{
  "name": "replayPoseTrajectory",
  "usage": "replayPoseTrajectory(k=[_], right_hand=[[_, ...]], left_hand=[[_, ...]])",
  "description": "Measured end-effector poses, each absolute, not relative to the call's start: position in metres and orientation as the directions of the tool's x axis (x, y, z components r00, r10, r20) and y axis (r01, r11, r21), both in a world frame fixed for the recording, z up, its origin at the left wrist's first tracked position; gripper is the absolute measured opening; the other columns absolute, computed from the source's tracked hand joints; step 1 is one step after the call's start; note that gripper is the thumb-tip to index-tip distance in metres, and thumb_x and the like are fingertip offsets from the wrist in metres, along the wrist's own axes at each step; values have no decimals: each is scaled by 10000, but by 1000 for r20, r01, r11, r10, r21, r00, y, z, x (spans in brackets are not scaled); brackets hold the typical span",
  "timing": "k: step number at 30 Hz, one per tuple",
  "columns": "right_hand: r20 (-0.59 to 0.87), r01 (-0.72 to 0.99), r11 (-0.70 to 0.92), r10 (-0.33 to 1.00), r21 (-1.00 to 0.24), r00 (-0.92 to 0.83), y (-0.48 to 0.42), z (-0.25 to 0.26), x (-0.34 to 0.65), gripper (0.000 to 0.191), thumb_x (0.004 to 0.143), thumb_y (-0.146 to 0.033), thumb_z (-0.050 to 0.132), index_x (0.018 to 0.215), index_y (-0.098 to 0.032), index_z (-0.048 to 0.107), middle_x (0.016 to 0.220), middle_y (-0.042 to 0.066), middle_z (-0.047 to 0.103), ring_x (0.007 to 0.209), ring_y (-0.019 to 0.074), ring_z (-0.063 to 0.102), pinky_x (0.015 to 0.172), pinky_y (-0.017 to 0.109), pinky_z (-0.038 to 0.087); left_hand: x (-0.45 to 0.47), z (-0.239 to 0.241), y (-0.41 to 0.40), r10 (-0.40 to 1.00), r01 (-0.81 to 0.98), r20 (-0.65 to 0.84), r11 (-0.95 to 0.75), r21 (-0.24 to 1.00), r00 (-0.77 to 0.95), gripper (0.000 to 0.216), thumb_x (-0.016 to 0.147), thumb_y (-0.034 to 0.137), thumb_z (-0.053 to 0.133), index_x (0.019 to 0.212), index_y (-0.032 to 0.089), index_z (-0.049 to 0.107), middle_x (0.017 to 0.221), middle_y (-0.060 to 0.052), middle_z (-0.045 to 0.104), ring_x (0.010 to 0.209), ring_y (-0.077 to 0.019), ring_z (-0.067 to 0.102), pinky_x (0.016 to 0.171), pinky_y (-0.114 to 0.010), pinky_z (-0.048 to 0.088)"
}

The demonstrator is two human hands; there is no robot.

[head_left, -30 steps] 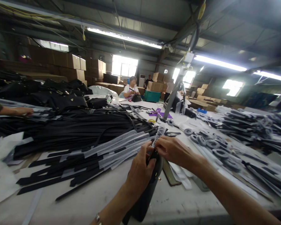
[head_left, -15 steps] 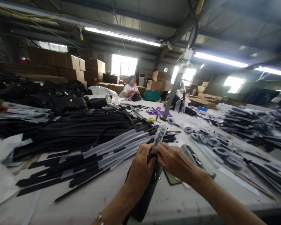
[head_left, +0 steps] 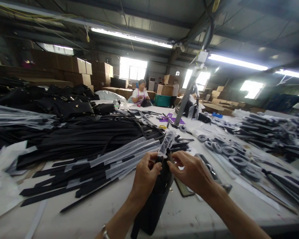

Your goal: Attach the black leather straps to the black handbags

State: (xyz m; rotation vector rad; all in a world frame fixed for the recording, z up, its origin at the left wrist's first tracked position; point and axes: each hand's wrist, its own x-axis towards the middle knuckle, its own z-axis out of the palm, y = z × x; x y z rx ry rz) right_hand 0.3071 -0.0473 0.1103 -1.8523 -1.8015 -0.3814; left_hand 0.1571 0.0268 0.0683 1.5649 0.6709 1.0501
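Observation:
A black bag (head_left: pixel 153 202) stands on the table in front of me, seen end-on. From its top rises a strap wrapped in crinkled clear plastic (head_left: pixel 167 141). My left hand (head_left: pixel 147 169) pinches the black strap (head_left: pixel 159 159) between thumb and fingers, just below the plastic. Opposite it, my right hand (head_left: pixel 185 166) has its fingers curled at the right side of the bag's top, thumb and forefinger pressed on its black edge. What lies under the right fingertips is partly hidden.
Black straps (head_left: pixel 84 139), several in plastic sleeves, spread across the left. Behind them are black bags (head_left: pixel 72 108). Grey rolls (head_left: pixel 229 151) lie at right, near a metal tool (head_left: pixel 209 166) and a phone-like object (head_left: pixel 184 187). A post (head_left: pixel 185 104) rises ahead; a co-worker (head_left: pixel 141 93) sits beyond.
My hands have moved slightly apart, the right one shifting right off the strap's middle. The plastic-wrapped strap leans a little more left. A sleeve and hand at the far left have left the view.

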Motion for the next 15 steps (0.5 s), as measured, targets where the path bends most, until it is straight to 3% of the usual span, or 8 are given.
replayPoseTrajectory(k=[6,15], right_hand=[[544,986,-44,830,-160,125,-31,97,302,201,876,-152,490,724,-198,613,669,12,651,615,164,627,588,261,364],[624,993,116,774,33,-111,-36,84,291,250,913,-142,444,705,-177,578,644,12,585,542,120,538,549,257,308]], left_hand=[[160,69,21,845,-46,350,-363,931,403,171,820,203,581,979,199,644,877,-29,707,758,-176,664,710,-287,512],[161,62,24,884,-165,300,-257,952,358,297,826,227,594,1120,206,566,933,-21,661,777,-166,660,693,-285,544]])
